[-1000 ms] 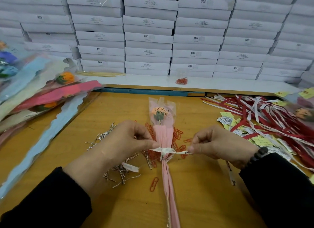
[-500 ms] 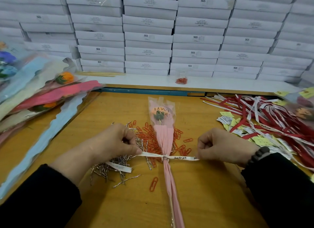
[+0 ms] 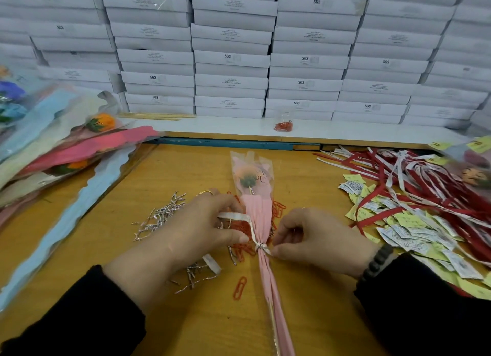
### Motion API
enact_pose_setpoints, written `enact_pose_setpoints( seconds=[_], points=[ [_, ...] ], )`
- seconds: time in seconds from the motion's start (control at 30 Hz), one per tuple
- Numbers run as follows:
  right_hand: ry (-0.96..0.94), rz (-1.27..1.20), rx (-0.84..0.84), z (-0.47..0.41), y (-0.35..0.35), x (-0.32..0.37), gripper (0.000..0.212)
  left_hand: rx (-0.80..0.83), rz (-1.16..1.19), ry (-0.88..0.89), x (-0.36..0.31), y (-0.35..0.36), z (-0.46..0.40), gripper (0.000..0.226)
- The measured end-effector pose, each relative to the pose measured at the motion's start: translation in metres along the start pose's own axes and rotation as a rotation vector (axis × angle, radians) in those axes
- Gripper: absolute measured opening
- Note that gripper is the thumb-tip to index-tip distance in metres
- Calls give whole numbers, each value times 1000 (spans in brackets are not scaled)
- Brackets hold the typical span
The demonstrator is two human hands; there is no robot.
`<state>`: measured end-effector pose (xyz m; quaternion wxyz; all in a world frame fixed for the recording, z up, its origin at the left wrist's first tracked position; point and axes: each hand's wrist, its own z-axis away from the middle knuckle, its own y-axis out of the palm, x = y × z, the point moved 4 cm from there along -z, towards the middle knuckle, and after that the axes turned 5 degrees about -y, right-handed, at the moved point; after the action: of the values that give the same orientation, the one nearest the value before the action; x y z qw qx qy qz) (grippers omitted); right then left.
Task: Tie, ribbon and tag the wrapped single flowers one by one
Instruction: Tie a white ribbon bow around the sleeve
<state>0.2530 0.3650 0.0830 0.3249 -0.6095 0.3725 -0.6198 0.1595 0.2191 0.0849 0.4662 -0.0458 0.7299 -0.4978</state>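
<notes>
Paper, film, wire and wood on the bench

The wrapped flower (image 3: pixel 259 217) sits in matt pink pleated paper under a glossy clear film sleeve; a white woven ribbon (image 3: pixel 248 224) looks soft and flat; the silver twist ties (image 3: pixel 162 216) glint like crinkled foil; orange paper clips (image 3: pixel 240 287) are smooth and coated; the table (image 3: pixel 186 169) is yellowish wood with a dull sheen; the stacked boxes (image 3: pixel 231 58) are matt white card

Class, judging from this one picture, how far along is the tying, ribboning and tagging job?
Done: the white ribbon is knotted round the pink wrapped flower. In hand: the left hand holds one ribbon end, the right hand pinches beside the knot. Left: no tag shows on it; tags lie loose, and other wrapped flowers wait.
</notes>
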Motion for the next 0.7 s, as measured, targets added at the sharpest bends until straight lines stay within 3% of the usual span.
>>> enact_pose_setpoints(
  seconds=[0.13, 0.33, 0.5, 0.7],
  points=[
    [-47, 13, 5, -2, 8, 2, 7, -71, -120, 41, -3, 4, 0, 69],
    [-49, -13, -34, -3, 9, 2, 5, 5, -276, 172, -7, 20, 1, 25],
    [-15, -81, -90, -2, 5, 1, 3, -11, -192, 151, -4, 17, -3, 4],
    [27, -75, -76, 0, 4, 2, 8, -7, -89, 86, 2, 9, -4, 11]
  ],
)
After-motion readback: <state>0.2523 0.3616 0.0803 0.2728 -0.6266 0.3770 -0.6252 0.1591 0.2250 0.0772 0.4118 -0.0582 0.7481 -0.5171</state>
